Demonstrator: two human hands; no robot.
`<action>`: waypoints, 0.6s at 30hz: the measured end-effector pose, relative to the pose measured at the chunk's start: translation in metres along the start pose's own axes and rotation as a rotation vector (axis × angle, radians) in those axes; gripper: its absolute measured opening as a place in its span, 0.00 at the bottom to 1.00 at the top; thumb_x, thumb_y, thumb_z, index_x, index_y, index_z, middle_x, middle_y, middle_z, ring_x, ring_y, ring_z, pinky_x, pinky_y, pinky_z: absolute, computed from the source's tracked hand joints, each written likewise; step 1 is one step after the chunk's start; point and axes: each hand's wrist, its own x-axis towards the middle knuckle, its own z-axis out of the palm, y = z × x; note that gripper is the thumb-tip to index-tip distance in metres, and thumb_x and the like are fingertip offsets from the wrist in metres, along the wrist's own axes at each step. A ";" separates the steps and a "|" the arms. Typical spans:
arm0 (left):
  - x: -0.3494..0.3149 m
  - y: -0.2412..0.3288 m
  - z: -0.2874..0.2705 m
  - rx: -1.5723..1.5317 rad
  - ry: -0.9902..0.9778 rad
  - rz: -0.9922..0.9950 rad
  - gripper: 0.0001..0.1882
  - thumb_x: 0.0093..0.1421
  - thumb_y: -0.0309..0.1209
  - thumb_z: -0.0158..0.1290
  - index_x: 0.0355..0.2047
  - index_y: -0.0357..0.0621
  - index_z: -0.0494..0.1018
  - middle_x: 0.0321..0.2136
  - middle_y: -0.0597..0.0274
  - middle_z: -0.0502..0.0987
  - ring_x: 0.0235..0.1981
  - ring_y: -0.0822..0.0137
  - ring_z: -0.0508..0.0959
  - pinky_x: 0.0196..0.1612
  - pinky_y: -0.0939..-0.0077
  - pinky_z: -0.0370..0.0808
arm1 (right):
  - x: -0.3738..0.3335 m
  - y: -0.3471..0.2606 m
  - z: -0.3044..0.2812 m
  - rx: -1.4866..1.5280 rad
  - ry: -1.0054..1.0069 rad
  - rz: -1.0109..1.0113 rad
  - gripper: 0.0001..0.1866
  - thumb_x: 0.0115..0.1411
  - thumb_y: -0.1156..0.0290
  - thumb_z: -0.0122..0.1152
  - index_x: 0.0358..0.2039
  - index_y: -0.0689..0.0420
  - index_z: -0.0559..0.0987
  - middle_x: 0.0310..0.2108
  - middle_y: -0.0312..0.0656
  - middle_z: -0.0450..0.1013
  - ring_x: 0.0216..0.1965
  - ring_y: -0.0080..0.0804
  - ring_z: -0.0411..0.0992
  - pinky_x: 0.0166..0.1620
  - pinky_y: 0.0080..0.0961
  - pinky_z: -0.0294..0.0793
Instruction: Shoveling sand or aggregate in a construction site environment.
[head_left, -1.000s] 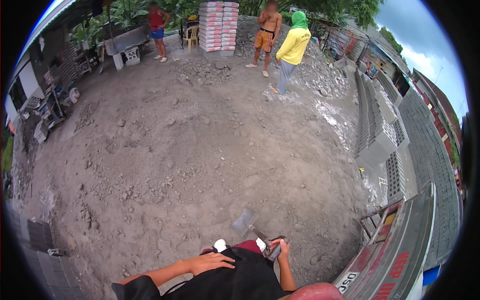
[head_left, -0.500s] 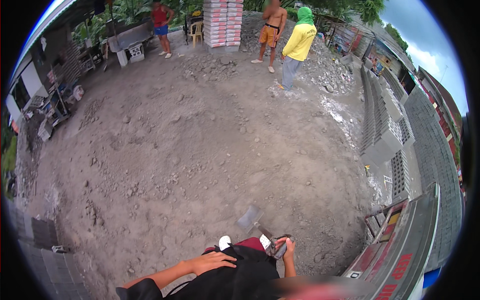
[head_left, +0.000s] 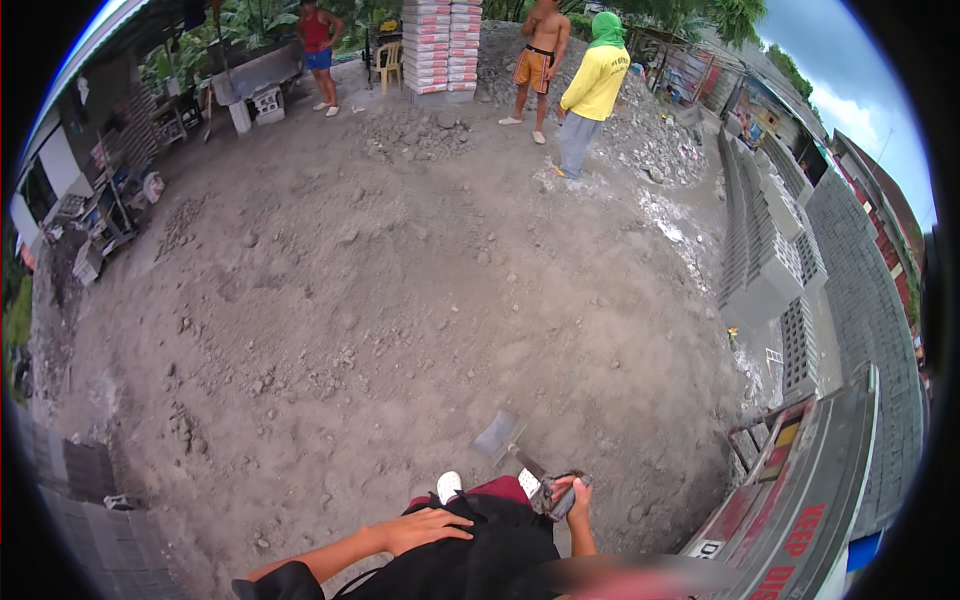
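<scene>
A shovel (head_left: 498,436) stands just ahead of my feet, its grey metal blade down on the dirt and its short shaft slanting up toward me. My right hand (head_left: 579,500) is closed round the dark grip at its top end. My left hand (head_left: 430,530) lies flat against the black clothing (head_left: 500,560) at my waist, fingers stretched out and holding nothing. Below the hands show a white shoe (head_left: 449,486) and part of a second one beside the shovel shaft.
Loose grey dirt (head_left: 380,270) with stones spreads ahead. Hollow blocks (head_left: 765,285) are stacked along the right, near a red and grey vehicle (head_left: 790,490). Far off, three people stand near piled sacks (head_left: 428,50), one in a yellow top (head_left: 597,85). Gravel (head_left: 650,150) is heaped behind them.
</scene>
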 end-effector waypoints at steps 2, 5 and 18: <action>-0.006 0.000 0.005 0.013 0.012 0.000 0.25 0.59 0.38 0.39 0.57 0.47 0.59 0.59 0.52 0.57 0.59 0.54 0.59 0.57 0.60 0.54 | -0.005 0.001 0.004 -0.006 0.006 0.007 0.27 0.54 0.50 0.46 0.26 0.66 0.77 0.21 0.49 0.74 0.17 0.31 0.71 0.22 0.23 0.71; -0.008 0.000 0.007 0.022 0.024 -0.011 0.25 0.59 0.38 0.39 0.56 0.47 0.59 0.59 0.52 0.57 0.59 0.54 0.58 0.57 0.61 0.54 | -0.009 -0.004 0.009 0.082 0.033 0.080 0.25 0.53 0.50 0.49 0.26 0.65 0.76 0.19 0.47 0.72 0.17 0.32 0.70 0.22 0.25 0.69; 0.000 -0.006 -0.060 0.095 -0.161 -0.375 0.29 0.50 0.38 0.54 0.54 0.51 0.64 0.52 0.57 0.67 0.54 0.58 0.66 0.57 0.62 0.61 | -0.074 -0.110 -0.109 0.398 0.643 0.453 0.17 0.50 0.52 0.58 0.20 0.50 0.65 0.12 0.34 0.62 0.09 0.29 0.61 0.12 0.28 0.62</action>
